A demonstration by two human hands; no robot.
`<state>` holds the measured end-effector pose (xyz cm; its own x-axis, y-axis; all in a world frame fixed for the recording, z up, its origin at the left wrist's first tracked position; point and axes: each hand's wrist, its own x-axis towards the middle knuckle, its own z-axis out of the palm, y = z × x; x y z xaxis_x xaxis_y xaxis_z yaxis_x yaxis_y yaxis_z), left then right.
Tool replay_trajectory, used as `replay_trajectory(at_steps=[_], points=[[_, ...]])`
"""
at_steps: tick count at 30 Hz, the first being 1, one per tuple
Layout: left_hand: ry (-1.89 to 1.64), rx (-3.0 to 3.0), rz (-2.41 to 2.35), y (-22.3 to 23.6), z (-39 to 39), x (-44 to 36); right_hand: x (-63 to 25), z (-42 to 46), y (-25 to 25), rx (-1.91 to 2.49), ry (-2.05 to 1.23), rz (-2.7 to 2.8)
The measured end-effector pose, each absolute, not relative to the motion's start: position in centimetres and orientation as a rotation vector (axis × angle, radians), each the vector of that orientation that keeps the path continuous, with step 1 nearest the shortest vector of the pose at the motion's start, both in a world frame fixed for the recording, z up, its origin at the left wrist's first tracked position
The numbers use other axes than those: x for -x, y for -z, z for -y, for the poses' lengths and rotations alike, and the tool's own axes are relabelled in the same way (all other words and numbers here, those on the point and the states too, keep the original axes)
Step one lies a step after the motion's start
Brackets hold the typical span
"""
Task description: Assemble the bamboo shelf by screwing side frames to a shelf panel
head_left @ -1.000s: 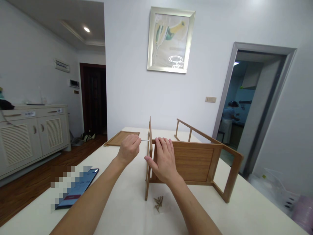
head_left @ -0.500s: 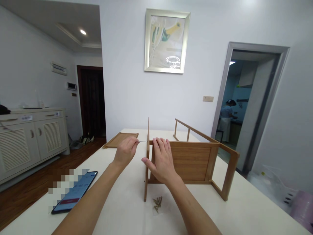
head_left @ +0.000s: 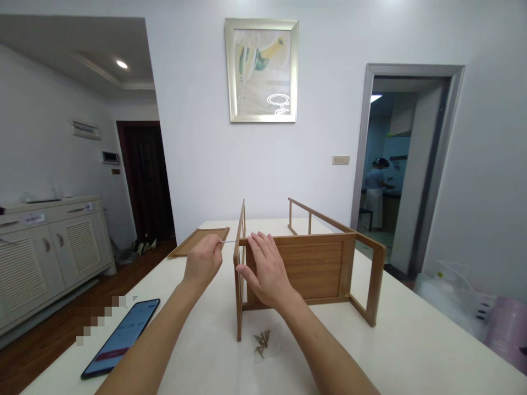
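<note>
A half-built wooden rack [head_left: 317, 263] lies on its side on the white table [head_left: 411, 351]. My left hand [head_left: 202, 262] is closed in a pinch on a thin metal tool [head_left: 229, 241] whose tip meets the rack's upright side frame [head_left: 239, 258] near its top. My right hand [head_left: 265, 269] lies flat with fingers spread against the rack's wooden panel, thumb at the side frame. A small heap of screws [head_left: 262, 341] rests on the table just in front of the rack.
A loose wooden panel [head_left: 197, 241] lies at the table's far left. A phone [head_left: 121, 336] sits near the left front edge. Plastic bags [head_left: 473, 312] are at the right. A white sideboard [head_left: 45, 247] stands left. Another person stands in the far kitchen doorway [head_left: 376, 189].
The view has swung to the right, so everything sits further left in frame. My hands keep the same hold on the tool and the panel.
</note>
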<state>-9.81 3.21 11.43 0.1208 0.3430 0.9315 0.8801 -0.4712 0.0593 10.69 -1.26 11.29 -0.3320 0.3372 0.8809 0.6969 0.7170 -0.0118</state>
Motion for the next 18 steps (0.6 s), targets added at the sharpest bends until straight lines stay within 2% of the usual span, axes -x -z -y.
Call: replay_trajectory(at_steps=[7,13,18], points=[[1.092,1.705,1.401,-12.1,-2.6,9.4,-12.5,2.1,-12.3,0.670,0.289,1.800],[1.177,1.830,1.364,-11.9,-3.6,10.4,-14.5,2.7,-12.9,0.631,0.259,1.779],[1.455,1.785,1.468,-11.6,-3.8,10.5,-16.0,2.8,-12.6,0.646,0.288,1.793]])
